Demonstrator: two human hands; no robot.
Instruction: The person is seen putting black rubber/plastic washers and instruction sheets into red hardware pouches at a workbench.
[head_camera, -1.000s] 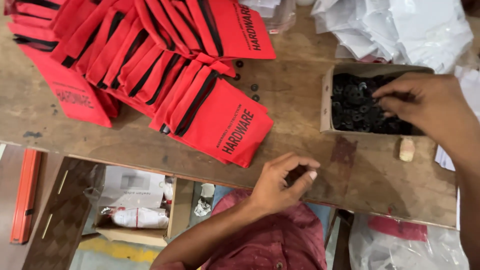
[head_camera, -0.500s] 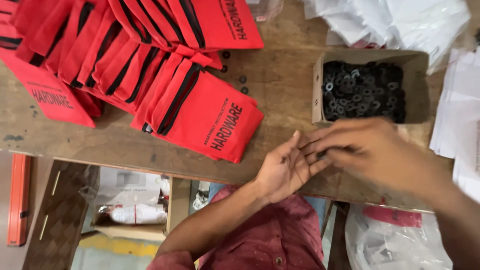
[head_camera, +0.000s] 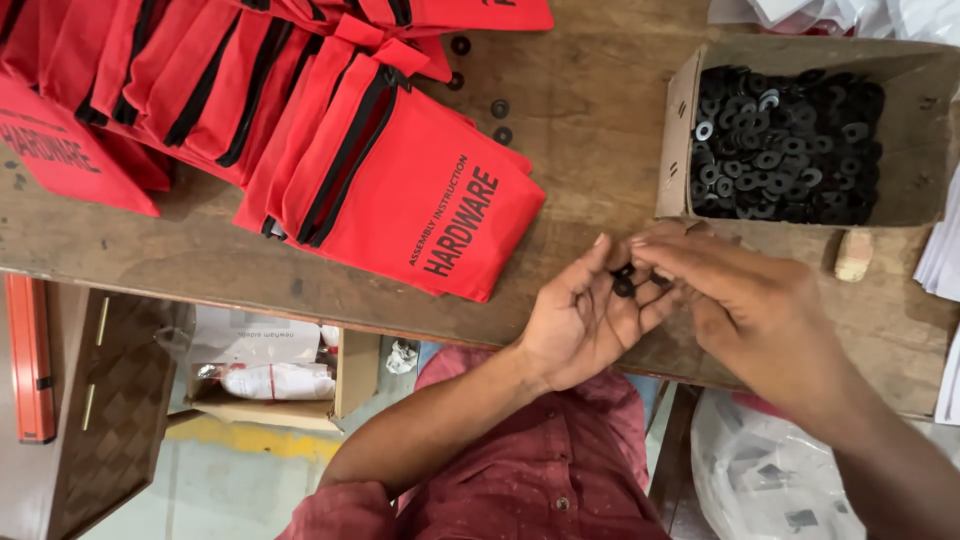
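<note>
A few black washers (head_camera: 624, 281) are cupped in the open left hand (head_camera: 585, 325) near the workbench's front edge, while they are pinched by the right hand (head_camera: 745, 305) fingertips. If the palm is tilted, washers could be spilled off that edge, out of reach of the cardboard box (head_camera: 680, 130).

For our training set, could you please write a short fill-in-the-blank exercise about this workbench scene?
1. The cardboard box holds black ____.
2. The zippered pouches piled on the wooden table are ____ in colour.
3. The left hand lies palm up with a few washers in it, and the right hand reaches in with its ____.

Missing words: washers; red; fingers
</note>
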